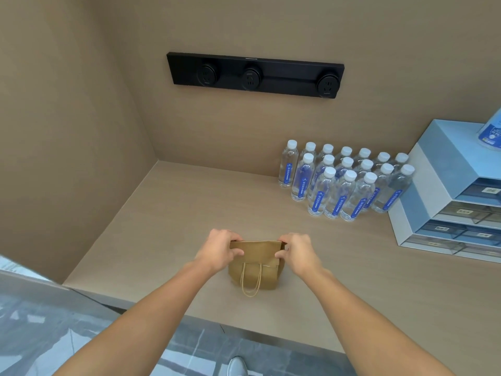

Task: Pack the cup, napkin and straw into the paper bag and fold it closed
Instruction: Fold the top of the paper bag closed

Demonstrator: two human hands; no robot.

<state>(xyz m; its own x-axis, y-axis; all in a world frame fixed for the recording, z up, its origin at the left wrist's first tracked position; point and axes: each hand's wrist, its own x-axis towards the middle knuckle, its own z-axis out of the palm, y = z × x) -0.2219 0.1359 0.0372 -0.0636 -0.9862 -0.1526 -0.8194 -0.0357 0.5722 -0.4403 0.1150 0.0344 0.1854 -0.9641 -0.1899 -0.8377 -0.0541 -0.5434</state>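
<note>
A brown paper bag [256,272] stands upright on the counter in front of me. Its top is folded over toward me into a flat flap, and a twine handle hangs down its front. My left hand [221,248] grips the left end of the folded top, thumb on the front. My right hand [296,249] pinches the right end of the same flap. Cup, napkin and straw are not visible; the bag's inside is hidden.
Several water bottles [341,183] with blue labels stand at the back right. A blue-and-white drawer unit [447,202] fills the far right. A black socket rail [254,74] is on the back wall. The counter's front edge [244,328] lies just below the bag.
</note>
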